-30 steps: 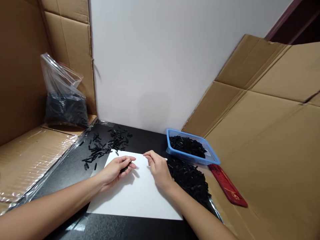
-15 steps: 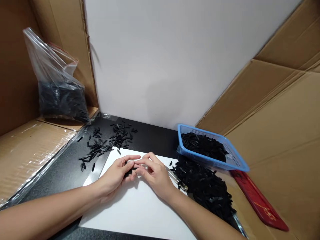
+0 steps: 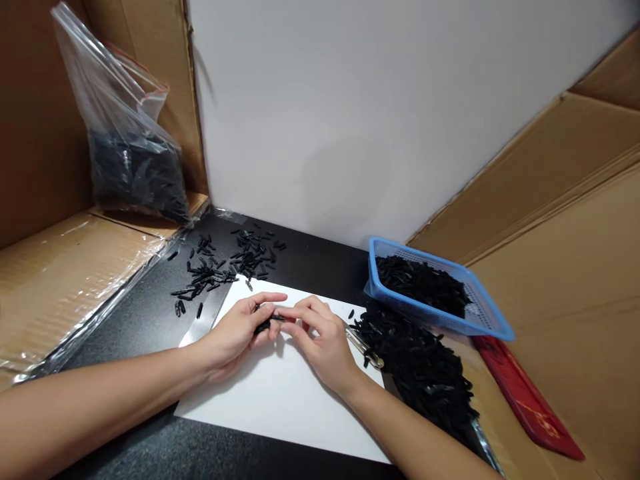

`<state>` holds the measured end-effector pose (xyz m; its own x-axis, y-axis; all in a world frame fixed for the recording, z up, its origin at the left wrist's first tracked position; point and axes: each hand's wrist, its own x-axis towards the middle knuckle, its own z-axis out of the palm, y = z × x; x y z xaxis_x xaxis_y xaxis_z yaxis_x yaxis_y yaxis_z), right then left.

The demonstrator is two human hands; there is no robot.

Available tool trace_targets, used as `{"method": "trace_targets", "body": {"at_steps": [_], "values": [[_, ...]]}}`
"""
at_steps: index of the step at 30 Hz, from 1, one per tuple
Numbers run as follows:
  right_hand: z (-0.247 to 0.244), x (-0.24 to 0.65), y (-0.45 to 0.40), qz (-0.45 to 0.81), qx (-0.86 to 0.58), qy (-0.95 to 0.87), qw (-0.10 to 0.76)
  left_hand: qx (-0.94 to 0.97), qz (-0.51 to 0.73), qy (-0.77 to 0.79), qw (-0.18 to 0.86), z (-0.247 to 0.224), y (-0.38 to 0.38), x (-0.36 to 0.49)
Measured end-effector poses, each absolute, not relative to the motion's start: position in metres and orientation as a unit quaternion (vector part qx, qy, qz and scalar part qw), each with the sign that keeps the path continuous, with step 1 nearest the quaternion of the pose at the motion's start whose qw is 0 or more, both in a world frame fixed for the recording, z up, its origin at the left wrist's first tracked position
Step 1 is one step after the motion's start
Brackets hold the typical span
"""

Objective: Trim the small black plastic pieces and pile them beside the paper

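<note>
Over the white sheet (image 3: 280, 407), my two hands meet with their fingertips close together. My left hand (image 3: 237, 337) is curled around several small, slim black pieces (image 3: 261, 327). One slim black piece (image 3: 277, 317) lies between the thumb and fingers of my left hand and reaches toward my right hand. My right hand (image 3: 323, 340) has thumb and forefinger closed at the far end of that piece. The exact kind of these pieces is too small to make out. My left fingers and palm hide part of the bunch.
Loose black pieces (image 3: 205, 277) lie scattered at the back left. At right are a heap of black pieces (image 3: 430, 373), a blue basket (image 3: 493, 320) holding more, a silver metal tool (image 3: 367, 350) and a red flat object (image 3: 530, 400). A clear bag (image 3: 135, 167) stands against cardboard.
The view has shifted, so the surroundings appear slightly to the right and higher. My right fingertips have come onto the end of the slim black piece, which now shows more between my hands.
</note>
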<state>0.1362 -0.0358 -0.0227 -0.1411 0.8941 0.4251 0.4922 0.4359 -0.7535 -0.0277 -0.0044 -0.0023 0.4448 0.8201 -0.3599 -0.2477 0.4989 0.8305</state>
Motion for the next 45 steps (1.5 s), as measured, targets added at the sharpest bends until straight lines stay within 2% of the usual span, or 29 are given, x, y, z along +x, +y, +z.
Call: {"method": "trace_targets", "body": {"at_steps": [9,17,25,30,38,40,45], "values": [[-0.0197,0.1353,-0.0370,0.162,-0.468,-0.738,0.459,0.425,0.332,0.385,0.749,-0.0025,-0.0084,-0.0269],[-0.0200,0.1387,-0.0369,0.116,-0.461,-0.710,0.519,0.491,0.320,0.393,0.708,-0.0039,-0.0072,-0.0286],[-0.0179,0.1392,-0.0393,0.097,-0.442,-0.719,0.528,0.476,0.315,0.387,0.724,-0.0002,-0.0064,-0.0298],[-0.0187,0.1406,-0.0395,0.123,-0.443,-0.715,0.527,0.417,0.324,0.386,0.756,0.0024,-0.0068,-0.0292],[-0.0210,0.1407,-0.0403,0.174,-0.470,-0.676,0.540,0.460,0.324,0.349,0.749,-0.0007,-0.0089,-0.0288],[-0.0230,0.1400,-0.0402,0.218,-0.473,-0.653,0.550,0.479,0.324,0.353,0.735,0.0003,-0.0079,-0.0288],[-0.0239,0.1351,-0.0363,0.421,-0.454,-0.502,0.604,0.480,0.323,0.383,0.720,0.0034,-0.0055,-0.0283]]}}
